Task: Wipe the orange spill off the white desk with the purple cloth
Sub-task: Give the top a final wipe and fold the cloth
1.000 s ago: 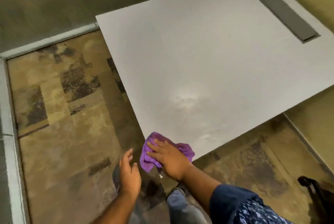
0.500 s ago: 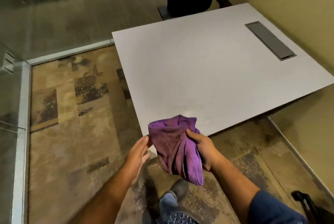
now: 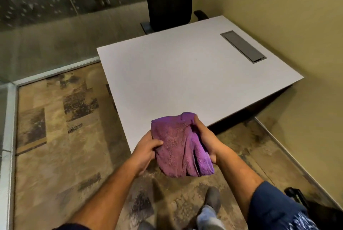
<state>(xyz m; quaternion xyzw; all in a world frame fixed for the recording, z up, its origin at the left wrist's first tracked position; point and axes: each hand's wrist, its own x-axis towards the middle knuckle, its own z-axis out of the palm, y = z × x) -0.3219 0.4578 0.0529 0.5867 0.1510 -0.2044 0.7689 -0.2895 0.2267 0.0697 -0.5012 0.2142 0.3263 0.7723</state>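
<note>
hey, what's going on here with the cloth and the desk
A person stands at the near corner of a white desk, holding a bunched purple cloth off the surface in both hands: the left hand grips its left edge, the right hand its right side. No orange spill shows on the desk top. A grey cable hatch sits near the far right edge.

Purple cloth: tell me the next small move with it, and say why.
Probably set it down, or check the top once more. Both the left hand and the right hand hold the purple cloth bunched up off the white desk, and no orange mark shows on the desk, so the wiping looks done.
</note>
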